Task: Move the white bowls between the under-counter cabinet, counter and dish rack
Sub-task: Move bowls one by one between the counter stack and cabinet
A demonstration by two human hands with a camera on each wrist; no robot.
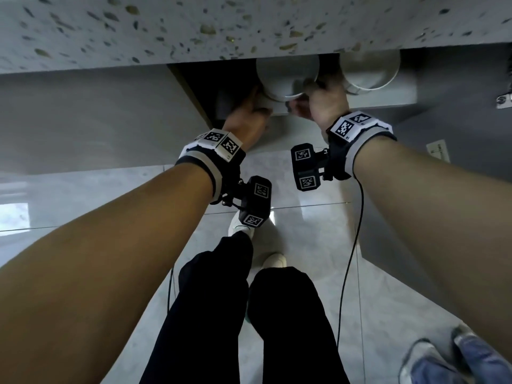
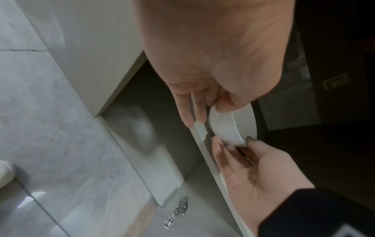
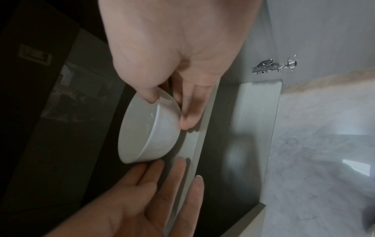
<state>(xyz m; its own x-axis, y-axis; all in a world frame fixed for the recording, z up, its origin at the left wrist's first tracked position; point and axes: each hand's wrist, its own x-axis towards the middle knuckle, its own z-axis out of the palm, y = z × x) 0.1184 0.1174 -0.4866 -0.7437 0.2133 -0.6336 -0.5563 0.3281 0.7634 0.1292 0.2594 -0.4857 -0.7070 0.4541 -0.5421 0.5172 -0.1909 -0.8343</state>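
Pinching the rim of a white bowl (image 3: 150,133) with my right hand (image 1: 324,103), I am keeping the thumb inside the lip and the fingers (image 3: 188,112) curled against the outer wall. My left hand (image 1: 249,112) is reaching in beside it with its fingers (image 3: 160,176) straight and spread narrow, lying just by the bowl's lower edge. Whether they are touching it I cannot tell.

The bowl is sitting tilted on its side between the two sets of fingers, right at the front lip of the shelf (image 1: 388,95) inside the under-counter cabinet (image 1: 194,87). Just beyond my right fingers, a second white bowl (image 1: 371,70) is resting on that shelf, untouched. Above and past both hands, the speckled desk (image 1: 194,29) is showing no bowls in the part I am seeing, and the dish rack is not showing at all.

I am judging the task to be at an early or middle leg: one bowl is in hand at the cabinet mouth, and the other is waiting there. Whether this bowl is coming out or going in, I cannot tell. The runs to the desk and the rack are looking as if they are left to do.
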